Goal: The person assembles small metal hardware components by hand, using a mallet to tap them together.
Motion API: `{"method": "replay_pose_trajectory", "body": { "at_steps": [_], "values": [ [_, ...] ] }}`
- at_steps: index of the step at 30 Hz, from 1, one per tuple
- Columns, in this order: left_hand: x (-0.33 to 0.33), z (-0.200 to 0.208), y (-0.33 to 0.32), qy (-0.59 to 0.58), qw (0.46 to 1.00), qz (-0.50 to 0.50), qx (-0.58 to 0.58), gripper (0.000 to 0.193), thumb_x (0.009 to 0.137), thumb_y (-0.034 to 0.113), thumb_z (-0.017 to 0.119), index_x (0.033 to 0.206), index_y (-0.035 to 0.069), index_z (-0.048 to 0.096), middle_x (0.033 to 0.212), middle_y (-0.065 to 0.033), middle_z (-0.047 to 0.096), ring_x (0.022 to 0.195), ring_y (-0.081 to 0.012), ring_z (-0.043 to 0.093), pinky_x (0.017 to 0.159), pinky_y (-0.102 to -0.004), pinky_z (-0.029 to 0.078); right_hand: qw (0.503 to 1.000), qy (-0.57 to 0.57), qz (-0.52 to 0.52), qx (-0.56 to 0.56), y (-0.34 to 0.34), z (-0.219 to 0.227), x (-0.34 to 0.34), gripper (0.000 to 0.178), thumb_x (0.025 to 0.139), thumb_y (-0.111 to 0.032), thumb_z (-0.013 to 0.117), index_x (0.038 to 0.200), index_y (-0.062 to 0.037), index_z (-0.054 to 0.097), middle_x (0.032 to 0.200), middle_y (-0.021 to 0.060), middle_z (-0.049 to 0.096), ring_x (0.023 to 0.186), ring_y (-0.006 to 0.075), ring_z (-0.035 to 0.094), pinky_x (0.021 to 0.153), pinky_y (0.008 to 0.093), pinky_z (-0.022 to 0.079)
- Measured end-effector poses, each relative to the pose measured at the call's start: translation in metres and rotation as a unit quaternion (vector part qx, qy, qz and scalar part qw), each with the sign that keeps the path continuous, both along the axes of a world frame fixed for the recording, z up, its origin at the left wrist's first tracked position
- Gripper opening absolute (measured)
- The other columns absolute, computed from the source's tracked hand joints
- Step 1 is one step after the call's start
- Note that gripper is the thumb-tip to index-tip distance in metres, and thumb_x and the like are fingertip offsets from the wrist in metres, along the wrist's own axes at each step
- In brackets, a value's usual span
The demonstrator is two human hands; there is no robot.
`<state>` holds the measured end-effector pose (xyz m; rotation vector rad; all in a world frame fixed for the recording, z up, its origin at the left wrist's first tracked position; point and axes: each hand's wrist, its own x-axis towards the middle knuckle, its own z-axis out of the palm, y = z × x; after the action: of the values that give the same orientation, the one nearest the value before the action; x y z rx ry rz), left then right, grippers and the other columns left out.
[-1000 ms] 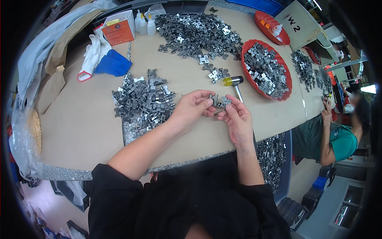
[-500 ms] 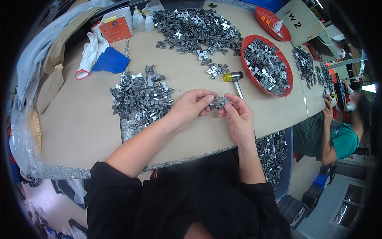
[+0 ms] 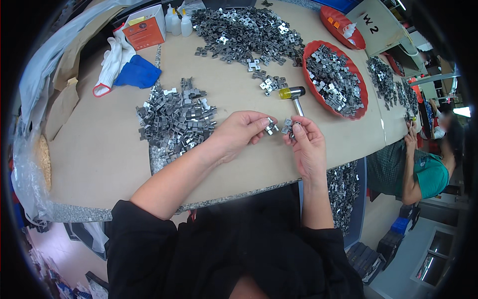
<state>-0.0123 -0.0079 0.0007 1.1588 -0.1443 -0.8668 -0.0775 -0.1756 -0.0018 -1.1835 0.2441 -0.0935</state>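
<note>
My hands have drawn slightly apart: my left hand (image 3: 239, 132) pinches one small metal clip (image 3: 270, 126), my right hand (image 3: 307, 145) pinches another clip (image 3: 288, 125), both above the desk (image 3: 99, 149), facing for mating.

- The left hand (image 3: 239, 130) and right hand (image 3: 307, 144) meet over the near middle of the surface (image 3: 99, 159), each pinching a small metal clip (image 3: 271, 126); the two clips sit just apart.
- A near pile of clips (image 3: 177, 119) lies left of the hands.
- A hammer (image 3: 294, 97) lies just behind the right hand, with a few loose clips (image 3: 269, 82) behind it.
- A far pile of clips (image 3: 244, 30) spreads along the back of the surface.
- A tray (image 3: 361, 107) full of clips sits right of the hammer.
- Gloves (image 3: 124, 70) lie at the back left, with a box (image 3: 144, 27) behind them and bottles (image 3: 179, 22) right of the box.
- Another person (image 3: 423, 169) is at the far right edge.
</note>
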Motion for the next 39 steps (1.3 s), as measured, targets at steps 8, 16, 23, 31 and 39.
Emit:
{"method": "replay_pose_trajectory", "body": {
  "at_steps": [8, 16, 23, 31, 39],
  "values": [
    [-0.001, -0.003, -0.002, 0.032, 0.999, 0.008, -0.018, 0.024, 0.087, 0.015, 0.053, 0.100, -0.004, 0.058, 0.087, -0.0097, 0.061, 0.075, -0.0138, 0.058, 0.063, -0.0226, 0.048, 0.998, 0.001, 0.020, -0.056, 0.005, 0.008, -0.004, 0.021, 0.084, -0.012, 0.058, 0.099, 0.0016, 0.058, 0.080, 0.0050, 0.059, 0.065, 0.0100, 0.057, 0.054, 0.0202, 0.045],
    [-0.002, -0.006, 0.000, 0.054, 0.998, 0.024, -0.013, 0.022, 0.085, 0.017, 0.056, 0.092, -0.003, 0.059, 0.082, -0.0087, 0.060, 0.070, -0.0144, 0.057, 0.056, -0.0240, 0.047, 0.995, 0.000, 0.015, -0.102, 0.014, 0.005, -0.006, 0.021, 0.084, -0.012, 0.058, 0.099, 0.0016, 0.058, 0.079, 0.0039, 0.060, 0.060, 0.0078, 0.055, 0.053, 0.0186, 0.044],
    [-0.001, -0.012, -0.001, 0.050, 0.998, 0.022, -0.004, 0.023, 0.084, 0.019, 0.057, 0.092, -0.002, 0.058, 0.078, -0.0060, 0.059, 0.069, -0.0133, 0.056, 0.056, -0.0238, 0.046, 0.992, 0.030, 0.007, -0.124, 0.019, 0.002, -0.003, 0.020, 0.083, -0.012, 0.059, 0.096, 0.0033, 0.058, 0.077, 0.0047, 0.060, 0.060, 0.0067, 0.054, 0.052, 0.0188, 0.044],
    [0.003, -0.011, -0.002, -0.041, 0.999, -0.015, 0.007, 0.019, 0.085, 0.016, 0.057, 0.095, -0.001, 0.057, 0.077, -0.0032, 0.057, 0.063, -0.0077, 0.050, 0.055, -0.0194, 0.042, 0.984, 0.042, 0.016, -0.170, 0.020, 0.009, 0.003, 0.018, 0.085, -0.012, 0.056, 0.093, 0.0036, 0.054, 0.079, 0.0047, 0.059, 0.061, 0.0075, 0.053, 0.053, 0.0193, 0.043],
    [-0.009, -0.021, -0.003, -0.098, 0.994, -0.023, 0.038, 0.024, 0.087, 0.016, 0.054, 0.100, -0.004, 0.052, 0.079, -0.0057, 0.057, 0.064, -0.0087, 0.053, 0.055, -0.0198, 0.044, 0.990, 0.034, 0.007, -0.137, 0.025, -0.008, -0.006, 0.016, 0.084, -0.010, 0.056, 0.092, 0.0031, 0.052, 0.077, 0.0063, 0.058, 0.060, 0.0090, 0.055, 0.055, 0.0204, 0.046]
  ]
}}
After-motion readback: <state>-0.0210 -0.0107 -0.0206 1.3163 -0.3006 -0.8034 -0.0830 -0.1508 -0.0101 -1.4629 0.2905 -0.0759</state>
